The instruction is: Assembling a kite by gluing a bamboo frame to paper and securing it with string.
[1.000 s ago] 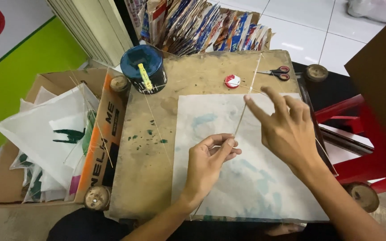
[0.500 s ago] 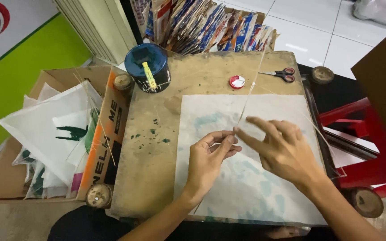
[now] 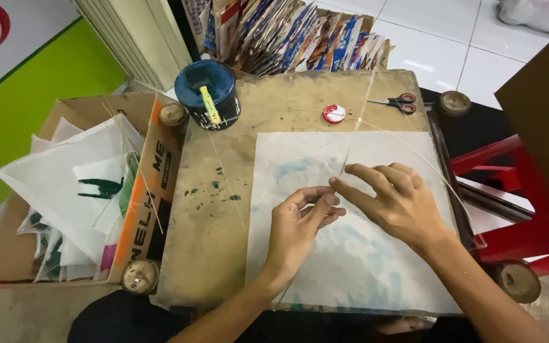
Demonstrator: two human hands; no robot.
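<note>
My left hand (image 3: 301,223) and my right hand (image 3: 394,199) meet over a white paper sheet (image 3: 344,254) stained pale blue, which lies on a worn wooden board (image 3: 217,241). Both hands pinch a thin bamboo stick (image 3: 354,133) that runs from my fingers up toward the board's far edge. A second thin stick (image 3: 414,155) curves away to the right across the sheet. My right index finger points at the spot where my left fingertips hold the stick.
A blue paint can (image 3: 208,94) with a yellow-handled brush stands at the board's far left. A red and white thread spool (image 3: 334,114) and scissors (image 3: 396,101) lie at the far edge. A cardboard box (image 3: 154,184) of white kites sits left, a red stool (image 3: 516,209) right.
My right hand has dropped from a raised position down to the sheet and closed in on my left hand. The camera has moved slightly closer.
</note>
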